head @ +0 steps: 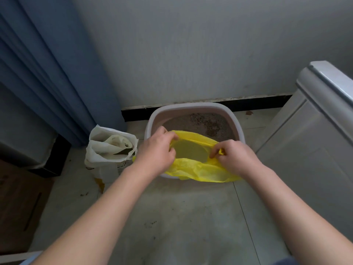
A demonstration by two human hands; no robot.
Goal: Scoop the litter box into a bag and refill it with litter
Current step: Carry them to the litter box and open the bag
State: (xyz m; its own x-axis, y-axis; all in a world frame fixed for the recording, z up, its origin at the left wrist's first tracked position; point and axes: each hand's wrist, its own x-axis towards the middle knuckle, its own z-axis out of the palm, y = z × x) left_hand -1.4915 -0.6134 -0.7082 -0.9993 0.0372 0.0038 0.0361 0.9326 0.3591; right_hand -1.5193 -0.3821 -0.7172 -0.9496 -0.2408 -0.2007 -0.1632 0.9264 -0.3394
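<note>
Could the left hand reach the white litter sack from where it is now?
Probably yes: the sack stands open just left of the left hand, with nothing between. But that hand is pinching the yellow bag open over the box, so it would have to let go first.

The yellow bag [198, 169] is thin, crinkled, half-translucent plastic film. The litter box [191, 107] is smooth matt plastic, and its litter [202, 121] is coarse and grainy. At nine o'clock of it, the white litter sack [107, 169] looks soft and matt. The floor tiles [191, 217] are smooth, dull and dusty. At ten o'clock the curtain [47, 73] is pleated blue cloth.
</note>
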